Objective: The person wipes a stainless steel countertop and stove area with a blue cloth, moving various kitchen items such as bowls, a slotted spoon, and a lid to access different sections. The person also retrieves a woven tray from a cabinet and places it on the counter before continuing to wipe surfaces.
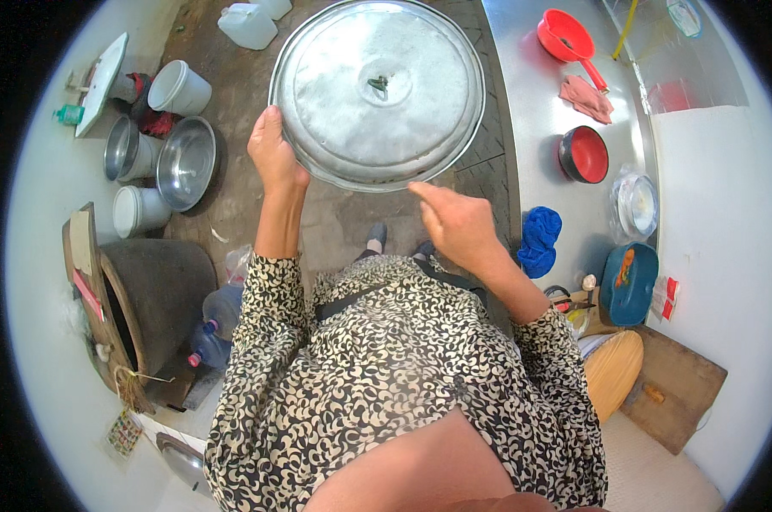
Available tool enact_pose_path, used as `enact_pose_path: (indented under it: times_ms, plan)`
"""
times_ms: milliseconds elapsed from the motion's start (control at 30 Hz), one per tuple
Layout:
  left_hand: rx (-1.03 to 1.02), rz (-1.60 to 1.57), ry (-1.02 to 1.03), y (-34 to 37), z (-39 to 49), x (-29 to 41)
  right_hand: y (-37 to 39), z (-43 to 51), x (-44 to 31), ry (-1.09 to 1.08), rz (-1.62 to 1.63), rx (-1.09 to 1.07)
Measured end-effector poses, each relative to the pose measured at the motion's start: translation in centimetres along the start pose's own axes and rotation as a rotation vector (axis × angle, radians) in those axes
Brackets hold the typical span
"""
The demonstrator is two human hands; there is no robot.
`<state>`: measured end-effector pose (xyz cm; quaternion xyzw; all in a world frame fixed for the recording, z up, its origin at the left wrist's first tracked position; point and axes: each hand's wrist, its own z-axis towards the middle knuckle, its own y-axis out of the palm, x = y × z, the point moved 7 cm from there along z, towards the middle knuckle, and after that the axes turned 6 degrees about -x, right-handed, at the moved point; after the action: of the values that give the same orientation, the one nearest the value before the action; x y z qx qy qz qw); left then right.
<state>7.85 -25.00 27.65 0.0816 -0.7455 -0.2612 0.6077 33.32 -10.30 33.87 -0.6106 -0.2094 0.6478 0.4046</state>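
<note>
A large round metal lid (335, 121) with a small dark handle at its centre is held up before me, above the floor. My left hand (276, 150) grips its rim on the left side, thumb on top and the other fingers hidden beneath. At the near edge of the lid is my right hand (456, 221). Its index finger points at the rim and looks to be touching it or very close. The thumb sits apart below that finger, the remaining fingers are mostly hidden, and I see nothing held there.
The metal counter (514, 64) on my right carries a red ladle (565, 35), a pink cloth (586, 99), a red-and-black bowl (584, 155), a blue cloth (539, 242) and a blue basin (629, 288). Left stand white buckets (181, 89), a metal basin (186, 163) and a large dark vat (162, 294).
</note>
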Motion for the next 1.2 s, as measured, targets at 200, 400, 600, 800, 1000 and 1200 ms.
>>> enact_pose_path:
  times_ms: [200, 400, 600, 800, 1000, 1200]
  plan:
    - [-0.048, -0.008, 0.034, 0.5, -0.5, 0.7, 1.8, 0.4, -0.3, 0.000, -0.170, -0.132]
    - [-0.061, -0.038, 0.037, 1.4, -1.1, 1.2, 1.2, 0.3, -0.2, -0.039, -0.229, -0.067]
    - [-0.083, -0.050, 0.081, 1.6, -1.2, 2.0, 0.4, -0.1, -0.2, -0.086, -0.210, 0.085]
    - [-0.089, 0.017, 0.123, 1.5, -1.0, 3.8, -1.6, -0.2, 2.1, -0.032, -0.367, 0.118]
    - [-0.068, 0.003, 0.049, 0.7, -0.8, 2.6, -0.3, -0.3, -1.1, -0.111, -0.251, 0.017]
    - [-0.116, 0.066, 0.115, 0.9, -0.7, 3.4, -0.6, -0.2, 1.7, -0.012, -0.407, 0.081]
